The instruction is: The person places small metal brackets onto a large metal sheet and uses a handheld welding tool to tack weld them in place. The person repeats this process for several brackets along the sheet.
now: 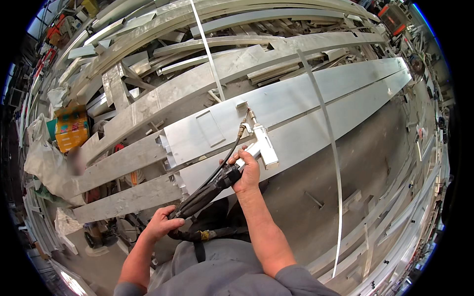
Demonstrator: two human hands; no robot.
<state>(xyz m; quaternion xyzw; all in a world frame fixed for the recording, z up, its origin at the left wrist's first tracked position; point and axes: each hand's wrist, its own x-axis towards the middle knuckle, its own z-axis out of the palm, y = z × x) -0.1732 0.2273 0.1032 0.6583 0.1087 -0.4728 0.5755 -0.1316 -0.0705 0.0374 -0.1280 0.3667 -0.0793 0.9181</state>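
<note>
My right hand is closed round the handle of a white welding gun, its thin nozzle pointing away over a long pale metal panel. A thick black cable bundle runs from the handle down toward my body. Lower left, my left hand is closed round that bundle. Just ahead of the nozzle, a small metal bracket sits on the panel. To its left lies a thin rectangular outline. A second long panel runs along the near side.
A wide beam crosses behind the panels, with heaped metal offcuts beyond. Thin strips, one of them a grey strip, cross the view. At left are a yellow wrapped roll and white plastic sheeting. Metal profiles lie lower right.
</note>
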